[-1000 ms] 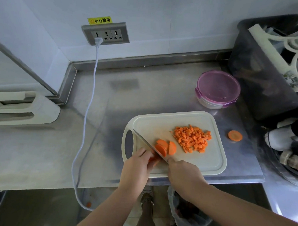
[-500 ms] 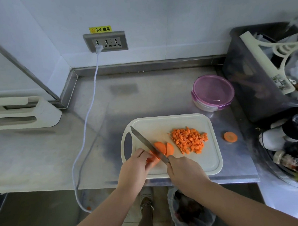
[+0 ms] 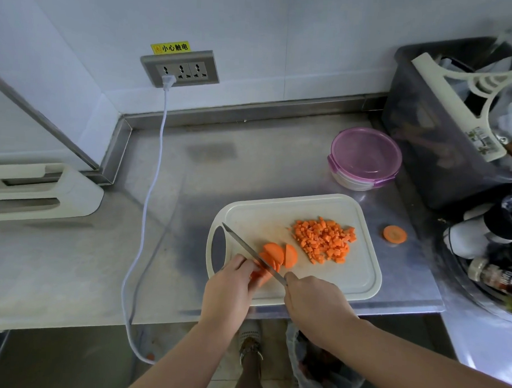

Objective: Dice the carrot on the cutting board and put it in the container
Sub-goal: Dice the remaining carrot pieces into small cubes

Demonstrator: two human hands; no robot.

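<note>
While our right grip (image 3: 311, 302) is wrapped round the handle of the kitchen knife (image 3: 248, 249), its blade slants from near right to far left across the carrot stub (image 3: 260, 277), which our left grip (image 3: 230, 283) pins with curled fingertips just left of the edge. Cut slices (image 3: 278, 253) lie right of the blade on the cutting board (image 3: 359, 280), the diced pile (image 3: 323, 240) farther right, the lidded container (image 3: 365, 157) beyond on the desk (image 3: 190, 191).

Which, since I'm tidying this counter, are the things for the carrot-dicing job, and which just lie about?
Job: knife, sliced carrot, diced carrot, cutting board, lidded container.
Lying about: stray carrot round, white cable, dark bin, wall socket.
</note>
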